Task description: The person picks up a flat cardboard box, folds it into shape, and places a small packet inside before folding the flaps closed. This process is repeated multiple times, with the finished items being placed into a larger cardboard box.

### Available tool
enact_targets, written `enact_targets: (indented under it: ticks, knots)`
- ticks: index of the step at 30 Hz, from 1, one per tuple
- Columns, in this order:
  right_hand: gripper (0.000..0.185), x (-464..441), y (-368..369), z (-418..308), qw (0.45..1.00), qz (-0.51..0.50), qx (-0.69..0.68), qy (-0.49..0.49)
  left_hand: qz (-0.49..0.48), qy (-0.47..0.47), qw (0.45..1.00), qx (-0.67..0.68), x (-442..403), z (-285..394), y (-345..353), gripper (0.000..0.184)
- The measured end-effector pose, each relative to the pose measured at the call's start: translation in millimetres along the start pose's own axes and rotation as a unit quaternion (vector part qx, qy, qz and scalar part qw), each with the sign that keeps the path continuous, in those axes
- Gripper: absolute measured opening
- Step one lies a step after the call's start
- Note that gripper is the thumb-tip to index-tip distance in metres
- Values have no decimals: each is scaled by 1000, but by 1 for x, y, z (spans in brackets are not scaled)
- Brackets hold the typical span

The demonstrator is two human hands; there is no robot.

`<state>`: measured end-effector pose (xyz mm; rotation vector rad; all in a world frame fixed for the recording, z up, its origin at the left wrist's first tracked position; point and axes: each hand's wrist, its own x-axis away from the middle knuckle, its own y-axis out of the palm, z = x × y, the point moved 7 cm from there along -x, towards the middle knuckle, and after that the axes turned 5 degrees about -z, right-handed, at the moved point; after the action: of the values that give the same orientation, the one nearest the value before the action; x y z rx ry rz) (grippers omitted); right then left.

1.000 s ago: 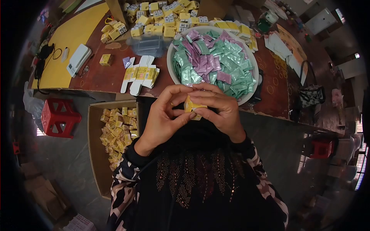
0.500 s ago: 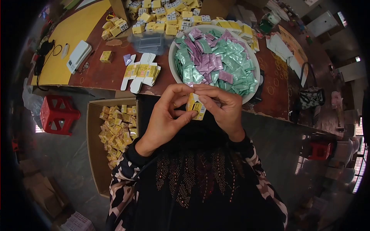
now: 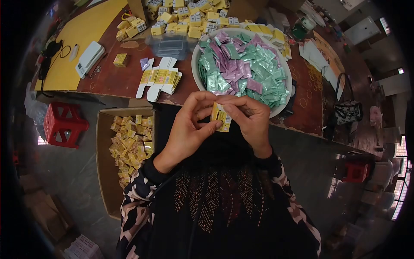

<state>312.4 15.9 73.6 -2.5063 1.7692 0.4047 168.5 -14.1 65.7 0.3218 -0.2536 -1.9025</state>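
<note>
Left hand [image 3: 187,129] and right hand [image 3: 252,121] both pinch a small printed yellow carton [image 3: 224,121], body side of the bench's [image 3: 115,83] near edge, apparently steadying it from two sides; flat carton blanks [image 3: 161,78] lie by that edge, probably for easy reach.

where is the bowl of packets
In the head view, the bowl sits on the table, slightly right of centre, with flat cartons to its left.

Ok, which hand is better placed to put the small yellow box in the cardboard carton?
Probably the left hand: like the right hand, it touches the small yellow box, but the cardboard carton stands nearer it.
</note>
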Motion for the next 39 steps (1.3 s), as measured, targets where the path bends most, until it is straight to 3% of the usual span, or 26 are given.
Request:
enact_targets:
  ticks: [7,12,24,39]
  knots:
    - [9,-4,-5,4,999,34,4,26,1,-6,1000,4,0,-2,0,53]
    - [7,-2,-4,3,995,84,38,-23,-1,-9,1000,22,0,-5,2,56]
    - [8,1,-6,11,990,139,25,-29,26,-29,998,41,1,-10,5,61]
    - [11,-6,-12,8,1000,-12,-18,1,5,-10,997,82,2,-9,4,49]
